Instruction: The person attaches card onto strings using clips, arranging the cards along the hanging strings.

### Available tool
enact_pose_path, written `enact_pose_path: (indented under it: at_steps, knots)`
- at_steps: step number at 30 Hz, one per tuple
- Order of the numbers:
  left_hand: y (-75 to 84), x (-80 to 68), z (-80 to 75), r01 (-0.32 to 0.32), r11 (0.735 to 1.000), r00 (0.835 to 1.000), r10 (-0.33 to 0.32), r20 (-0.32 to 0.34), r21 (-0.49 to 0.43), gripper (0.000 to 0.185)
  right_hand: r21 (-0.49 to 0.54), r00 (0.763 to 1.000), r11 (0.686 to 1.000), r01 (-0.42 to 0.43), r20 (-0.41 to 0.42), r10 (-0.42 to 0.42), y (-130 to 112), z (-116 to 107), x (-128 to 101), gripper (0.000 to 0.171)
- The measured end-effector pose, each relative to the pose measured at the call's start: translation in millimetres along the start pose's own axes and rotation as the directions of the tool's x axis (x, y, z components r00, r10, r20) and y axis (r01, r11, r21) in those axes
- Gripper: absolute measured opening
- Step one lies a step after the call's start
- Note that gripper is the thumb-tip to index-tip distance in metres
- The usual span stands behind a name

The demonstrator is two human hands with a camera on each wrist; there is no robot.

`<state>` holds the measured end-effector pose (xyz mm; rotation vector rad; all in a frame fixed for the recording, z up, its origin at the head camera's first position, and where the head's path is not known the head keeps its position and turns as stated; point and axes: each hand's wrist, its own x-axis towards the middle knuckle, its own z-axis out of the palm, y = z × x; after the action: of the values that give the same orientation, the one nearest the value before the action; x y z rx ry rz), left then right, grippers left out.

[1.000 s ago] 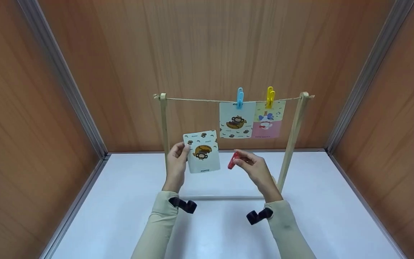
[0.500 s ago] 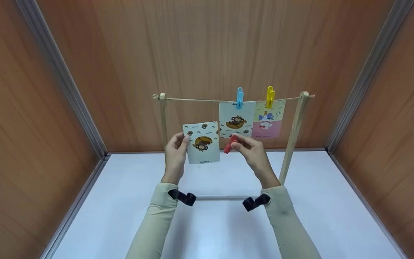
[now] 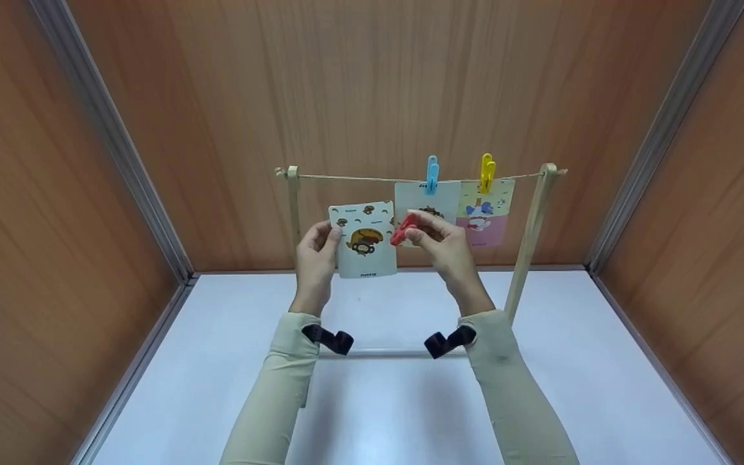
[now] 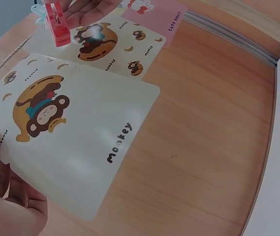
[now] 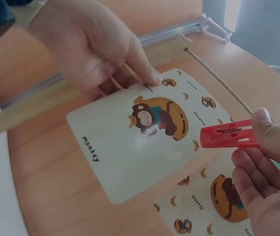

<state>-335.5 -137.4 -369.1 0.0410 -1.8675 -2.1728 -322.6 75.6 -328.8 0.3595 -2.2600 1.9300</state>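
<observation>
My left hand (image 3: 315, 268) pinches a white monkey card (image 3: 364, 255) by its left edge, below the string (image 3: 352, 177). The picture on it is upside down, as the left wrist view shows with the printed word "monkey" (image 4: 119, 142). Between thumb and fingers of my right hand (image 3: 449, 258) is a red clothespin (image 3: 403, 229), close to the card's right edge. On the string, a blue clothespin (image 3: 432, 174) holds a second monkey card (image 3: 411, 197), partly hidden behind my right hand. Beside it a yellow clothespin (image 3: 487, 173) holds a green and pink card (image 3: 488, 223).
Wooden posts (image 3: 530, 239) carry the string at both ends, joined low down by a bar (image 3: 385, 354) over the white table (image 3: 217, 387). Wood-grain panels (image 3: 359, 84) with grey metal edges stand at the back and sides.
Both hands have risen toward the string, the left with the card, the right with the red clothespin. The right hand has also moved left, bringing the clothespin near the card's edge.
</observation>
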Motion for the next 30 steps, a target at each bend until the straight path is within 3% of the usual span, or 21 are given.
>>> enact_pose_path:
  at_steps: [8,13,30]
  knots:
    - [8.2,6.0,3.8,-0.043,0.999,0.999,0.043,0.0,-0.015,0.024,0.07,0.991,0.991,0.115,-0.069,-0.111,-21,7,12,0.041]
    - [11.7,10.5,4.0,-0.075,0.997,0.997,0.076,0.002,-0.026,0.023,0.056,0.985,0.991,0.125,-0.122,-0.118,-33,10,19,0.043]
    - [22.4,17.9,3.9,-0.054,0.998,0.998,0.054,0.013,0.027,0.026,0.048,0.954,0.968,0.245,-0.188,-0.233,-51,24,34,0.034]
